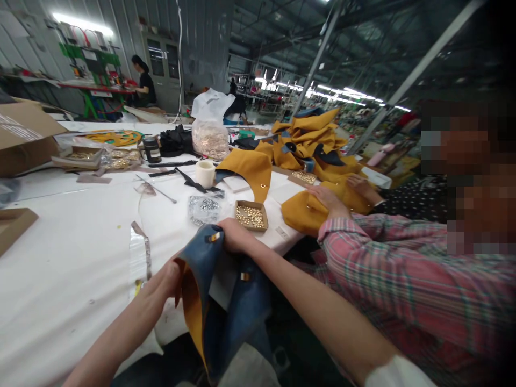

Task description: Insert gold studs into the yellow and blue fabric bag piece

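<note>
A blue leather piece [248, 303] with a mustard-yellow reverse side hangs folded in front of me, over the table's near edge. Two gold metal fittings [213, 237] show on its blue face. My left hand [169, 277] grips its left edge, with the fingers partly hidden behind the leather. At the top edge, my right hand [236, 235] is closed on the leather, its fingertips out of sight. Just beyond that hand lie a small cardboard tray [266, 221] of gold-coloured hardware and a clear plastic bag [205, 207] of silvery pieces.
A white roll [205, 174] and black straps [189, 180] lie farther back. Mustard leather pieces [310, 129] are heaped at the back right. Beside me, a co-worker's plaid sleeve [374, 252] reaches in, hands on a mustard piece [302, 212]. Cardboard boxes [28, 126] stand at left.
</note>
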Available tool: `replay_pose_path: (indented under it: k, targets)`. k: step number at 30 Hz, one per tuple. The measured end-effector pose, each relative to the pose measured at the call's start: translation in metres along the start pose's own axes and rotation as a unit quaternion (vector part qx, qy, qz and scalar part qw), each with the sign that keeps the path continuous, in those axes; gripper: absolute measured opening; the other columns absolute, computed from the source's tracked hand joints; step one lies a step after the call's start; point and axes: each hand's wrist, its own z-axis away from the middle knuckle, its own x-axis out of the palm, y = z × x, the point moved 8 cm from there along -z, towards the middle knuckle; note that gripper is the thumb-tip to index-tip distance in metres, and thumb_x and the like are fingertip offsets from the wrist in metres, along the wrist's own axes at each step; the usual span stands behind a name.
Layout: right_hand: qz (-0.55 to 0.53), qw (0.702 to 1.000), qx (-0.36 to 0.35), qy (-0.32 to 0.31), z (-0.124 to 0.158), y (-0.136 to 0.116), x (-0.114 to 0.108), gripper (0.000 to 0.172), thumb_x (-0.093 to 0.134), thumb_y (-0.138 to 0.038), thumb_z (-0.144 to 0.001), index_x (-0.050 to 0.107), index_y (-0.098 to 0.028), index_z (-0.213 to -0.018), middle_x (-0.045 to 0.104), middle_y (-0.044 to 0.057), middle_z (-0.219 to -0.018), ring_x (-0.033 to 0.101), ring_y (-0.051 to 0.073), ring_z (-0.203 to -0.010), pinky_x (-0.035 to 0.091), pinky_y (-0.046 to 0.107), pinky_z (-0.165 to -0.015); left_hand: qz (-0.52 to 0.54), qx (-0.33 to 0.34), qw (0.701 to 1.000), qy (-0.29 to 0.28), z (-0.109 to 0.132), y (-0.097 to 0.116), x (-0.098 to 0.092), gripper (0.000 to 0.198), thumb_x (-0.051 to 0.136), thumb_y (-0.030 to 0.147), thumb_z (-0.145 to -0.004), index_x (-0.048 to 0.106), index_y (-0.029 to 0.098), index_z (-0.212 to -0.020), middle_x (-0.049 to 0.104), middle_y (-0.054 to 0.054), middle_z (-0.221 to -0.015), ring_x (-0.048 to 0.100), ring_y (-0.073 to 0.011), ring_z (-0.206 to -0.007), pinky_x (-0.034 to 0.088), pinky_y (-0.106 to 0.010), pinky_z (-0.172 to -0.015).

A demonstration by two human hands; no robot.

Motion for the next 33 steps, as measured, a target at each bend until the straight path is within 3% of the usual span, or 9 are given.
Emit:
replay_pose_path:
  k: [3, 5, 9, 15, 18, 21, 26, 30, 33]
  targets:
    - [0.046, 0.998, -0.022, -0.046, -0.036, -0.02, 0.017, 0.02, 0.075, -0.015, -0.098, 0.09, -0.013, -0.112, 0.088, 0.017, -0.117, 0.084, 0.03, -0.11, 0.06, 0.029, -0.089, -0.073, 0.013, 0.997, -0.035, 0.008, -0.016, 0.004, 0.06, 0.09, 0.073, -0.082, 0.083, 0.022, -0.112, 0.083, -0.011, -0.109, 0.072, -0.0356, -0.101, 0.059, -0.042, -0.088]
    - [0.071, 0.995, -0.042, -0.059, -0.048, -0.037, 0.027, 0.022, 0.077, -0.013, -0.095, 0.09, -0.014, -0.113, 0.088, 0.018, -0.12, 0.084, 0.033, -0.114, 0.063, 0.032, -0.093, -0.122, -0.004, 0.992, -0.029, 0.009, -0.03, -0.002, 0.042, 0.079, 0.063, -0.089, 0.08, 0.022, -0.095, 0.081, -0.009, -0.096, 0.07, -0.0325, -0.091, 0.055, -0.04, -0.082]
    - [0.103, 0.989, -0.078, -0.067, -0.057, -0.067, 0.038, 0.027, 0.076, -0.014, -0.096, 0.089, -0.019, -0.119, 0.087, 0.016, -0.125, 0.083, 0.034, -0.119, 0.066, 0.037, -0.097, -0.19, -0.063, 0.977, 0.067, 0.006, -0.047, -0.041, 0.044, 0.051, 0.055, -0.101, 0.07, 0.024, -0.076, 0.077, -0.01, -0.077, 0.075, -0.0371, -0.09, 0.052, -0.04, -0.079]
    - [0.147, 0.983, -0.097, -0.047, -0.055, -0.085, 0.045, 0.027, 0.068, -0.01, -0.101, 0.086, -0.013, -0.121, 0.085, 0.02, -0.128, 0.083, 0.036, -0.123, 0.067, 0.043, -0.102, -0.423, -0.08, 0.888, 0.163, 0.014, -0.028, -0.083, 0.036, 0.049, 0.045, -0.103, 0.079, 0.026, -0.11, 0.086, -0.014, -0.127, 0.082, -0.0435, -0.106, 0.049, -0.041, -0.078]
    - [0.163, 0.98, -0.107, -0.037, -0.05, -0.085, 0.048, 0.026, 0.069, -0.014, -0.102, 0.084, -0.015, -0.124, 0.085, 0.018, -0.126, 0.083, 0.036, -0.122, 0.068, 0.045, -0.101, -0.291, -0.017, 0.943, 0.159, 0.012, -0.013, -0.083, 0.036, 0.052, 0.049, -0.103, 0.077, 0.025, -0.092, 0.085, -0.008, -0.094, 0.079, -0.0317, -0.084, 0.052, -0.034, -0.072]
    - [0.139, 0.976, -0.147, -0.077, -0.048, -0.08, 0.04, 0.033, 0.083, -0.027, -0.097, 0.082, -0.02, -0.129, 0.086, 0.014, -0.128, 0.083, 0.035, -0.12, 0.067, 0.039, -0.098, -0.128, -0.025, 0.983, 0.129, 0.004, -0.008, -0.077, 0.038, 0.062, 0.057, -0.096, 0.073, 0.024, -0.081, 0.062, 0.0, -0.053, 0.062, -0.0245, -0.052, 0.046, -0.03, -0.053]
    - [-0.057, 0.939, -0.235, -0.246, -0.057, -0.052, -0.011, 0.074, 0.103, -0.032, -0.079, 0.079, -0.03, -0.149, 0.085, 0.001, -0.142, 0.08, 0.025, -0.126, 0.062, 0.023, -0.099, -0.001, -0.029, 0.986, 0.164, -0.013, -0.005, -0.077, 0.039, 0.076, 0.058, -0.084, 0.076, 0.019, -0.08, 0.059, 0.002, -0.051, 0.054, -0.02, -0.048, 0.042, -0.028, -0.049]
    - [-0.043, 0.998, -0.036, -0.037, -0.114, 0.007, -0.06, 0.034, 0.074, -0.015, -0.102, 0.089, -0.018, -0.132, 0.088, 0.011, -0.128, 0.083, 0.023, -0.116, 0.061, 0.025, -0.099, 0.078, -0.044, 0.98, 0.178, -0.028, -0.02, -0.075, 0.042, 0.081, 0.058, -0.079, 0.074, 0.017, -0.074, 0.058, 0.002, -0.054, 0.052, -0.0188, -0.054, 0.041, -0.028, -0.054]
    - [0.016, 0.995, 0.066, 0.067, -0.139, 0.029, -0.054, 0.026, 0.077, -0.02, -0.102, 0.091, -0.009, -0.12, 0.085, 0.025, -0.129, 0.082, 0.033, -0.12, 0.061, 0.035, -0.101, 0.114, -0.041, 0.976, 0.181, -0.033, -0.031, -0.075, 0.041, 0.085, 0.056, -0.078, 0.078, 0.016, -0.08, 0.065, 0.0, -0.059, 0.062, -0.0248, -0.063, 0.051, -0.032, -0.061]
